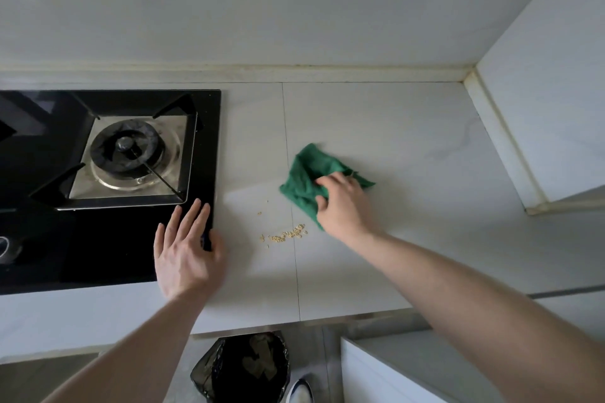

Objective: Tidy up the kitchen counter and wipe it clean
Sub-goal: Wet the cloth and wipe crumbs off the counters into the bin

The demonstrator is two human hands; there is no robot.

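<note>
The right hand [342, 203] lies on a green cloth [307, 173] spread crumpled on the pale counter [409, 127], fingers curled down into the fabric and gripping it, the thumb on the cloth's near-left edge. Just beside the cloth, toward the front and left, a small scatter of yellowish crumbs [286, 235] sits on the counter, straddling a thin seam line; the cloth does not touch them. The left hand [186, 249] is released, fingers straight and together, resting flat over the right front corner of the black glass hob [108, 255], with the thumb side reaching onto the counter. On the hob, a gas burner [126, 147] sits in a steel tray under a black pan support. At the hob's left edge part of a knob [6, 249] shows. Below the counter's front edge, on the floor, stands a bin lined with a black bag [245, 366], holding some scraps, and a shoe toe [299, 391] beside it
</note>
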